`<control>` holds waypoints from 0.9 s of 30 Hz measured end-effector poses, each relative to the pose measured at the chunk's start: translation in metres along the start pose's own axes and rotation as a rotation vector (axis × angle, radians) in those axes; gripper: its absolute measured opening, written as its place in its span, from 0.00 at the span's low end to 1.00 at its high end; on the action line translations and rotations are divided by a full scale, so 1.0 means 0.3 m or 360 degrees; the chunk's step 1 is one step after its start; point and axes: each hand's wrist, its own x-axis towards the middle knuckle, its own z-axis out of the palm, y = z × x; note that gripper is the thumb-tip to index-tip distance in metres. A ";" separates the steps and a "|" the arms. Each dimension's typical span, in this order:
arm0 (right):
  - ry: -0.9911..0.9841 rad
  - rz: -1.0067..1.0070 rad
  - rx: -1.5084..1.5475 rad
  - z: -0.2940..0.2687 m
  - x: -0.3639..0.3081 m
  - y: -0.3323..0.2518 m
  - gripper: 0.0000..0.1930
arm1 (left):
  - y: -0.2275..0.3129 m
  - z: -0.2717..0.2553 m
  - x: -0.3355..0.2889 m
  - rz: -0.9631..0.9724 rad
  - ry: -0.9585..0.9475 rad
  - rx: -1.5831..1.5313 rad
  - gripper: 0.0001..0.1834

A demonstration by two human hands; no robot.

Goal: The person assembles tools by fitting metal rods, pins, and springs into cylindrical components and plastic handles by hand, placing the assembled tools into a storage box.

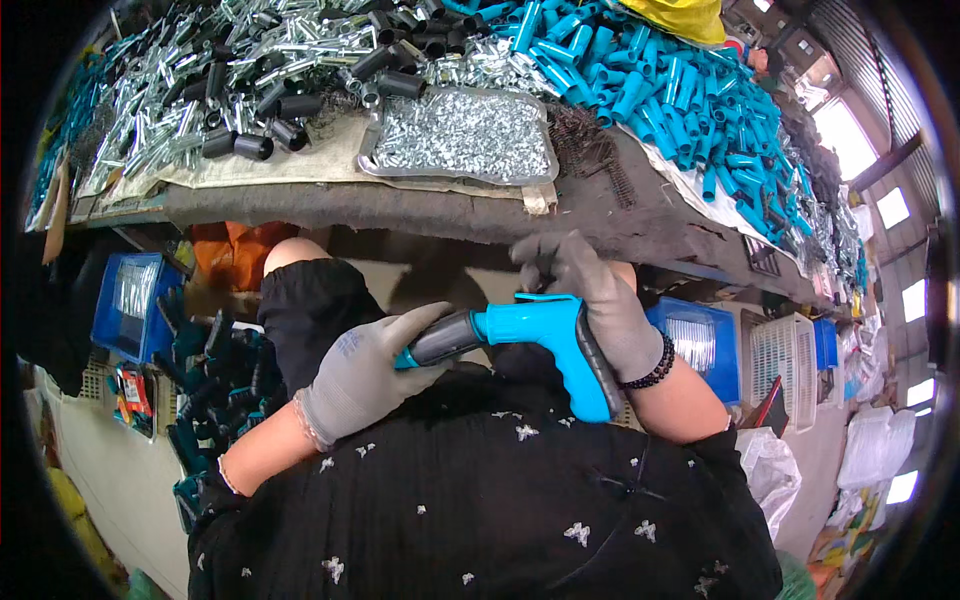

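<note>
In front of my lap is a blue pistol-shaped spray gun [550, 330] with a black barrel sleeve and a dark strip down its grip. My left hand [365, 375], in a grey glove, wraps round the black sleeve [445, 338]. Above the gun's rear end is my right hand [600, 300], gloved too, its palm edge beside the top of the grip. The right fingers are bent together over a dark patch; what they pinch, if anything, is too unclear to name. A thin blue lever lies along the gun's top.
The worktable [400, 207] ahead carries a clear tray [455, 135] of small metal parts, metal and black tubes, dark springs [600, 155] and a heap of blue gun bodies [650, 90]. Blue crates [135, 300] stand at both sides. Several assembled guns [225, 370] pile at my left.
</note>
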 end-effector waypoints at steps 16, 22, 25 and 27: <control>-0.0620 -0.1425 -0.1446 -0.081 -0.029 -0.088 0.24 | -0.061 -0.074 0.001 -0.0595 -0.1144 -0.1170 0.28; 0.0092 -0.1031 -0.1393 -0.083 -0.047 0.072 0.33 | -0.002 -0.032 0.010 -0.0161 -0.0313 -0.0223 0.28; 0.0271 -0.0878 -0.1670 -0.044 -0.077 0.033 0.35 | -0.013 -0.015 0.004 -0.0109 -0.0170 -0.0005 0.29; 0.0255 -0.0707 -0.1912 -0.042 -0.079 0.017 0.36 | -0.017 -0.015 0.005 -0.0084 -0.0166 -0.0004 0.30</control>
